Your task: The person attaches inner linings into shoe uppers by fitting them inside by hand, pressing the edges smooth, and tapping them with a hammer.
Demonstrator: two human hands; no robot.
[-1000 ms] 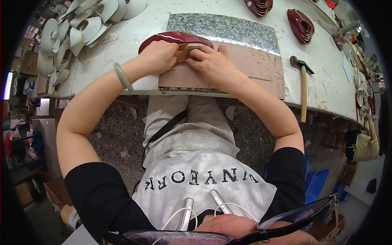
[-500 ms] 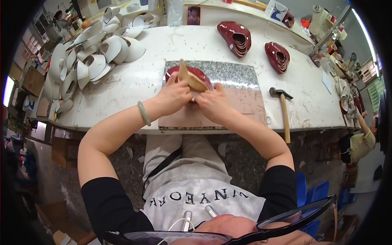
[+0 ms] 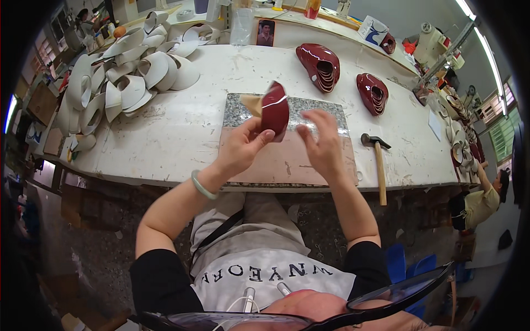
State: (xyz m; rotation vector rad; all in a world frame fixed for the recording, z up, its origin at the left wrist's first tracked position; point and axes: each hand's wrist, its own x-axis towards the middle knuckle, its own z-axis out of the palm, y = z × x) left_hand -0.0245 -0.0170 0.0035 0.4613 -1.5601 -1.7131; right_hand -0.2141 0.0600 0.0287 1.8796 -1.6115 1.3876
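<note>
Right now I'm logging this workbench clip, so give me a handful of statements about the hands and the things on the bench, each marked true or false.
1. The left hand holds a glossy red leather piece up off the bench. True.
2. The right hand grips the hammer. False: the hammer lies on the bench to its right, untouched; the right hand is open beside the red piece.
3. Two stacks of red pieces sit on the far side of the bench. True.
4. The pile of white curved pieces lies to the person's right. False: it lies to the left.
5. A stone slab lies under the hands. True.
</note>
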